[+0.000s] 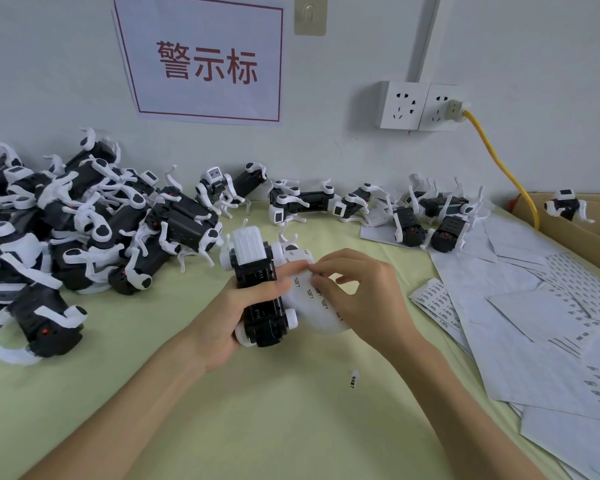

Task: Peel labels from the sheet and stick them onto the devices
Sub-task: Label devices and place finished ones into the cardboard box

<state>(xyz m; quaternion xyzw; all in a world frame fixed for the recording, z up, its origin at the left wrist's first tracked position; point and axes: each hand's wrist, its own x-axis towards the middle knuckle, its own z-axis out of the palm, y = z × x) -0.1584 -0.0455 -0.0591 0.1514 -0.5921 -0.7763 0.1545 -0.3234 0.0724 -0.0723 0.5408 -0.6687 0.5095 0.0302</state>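
Observation:
My left hand grips a black-and-white robot-dog device above the middle of the green table, belly side up. A curled label sheet with small black printed labels lies against the device's right side, under my left fingertips. My right hand rests over this sheet and pinches at a label near its upper edge with thumb and forefinger. One loose label lies on the table below my right wrist.
A big pile of robot-dog devices fills the left side. Several more devices line the back by the wall. Label sheets and backing paper cover the right. A cardboard box holds one device. A yellow cable hangs from the wall socket.

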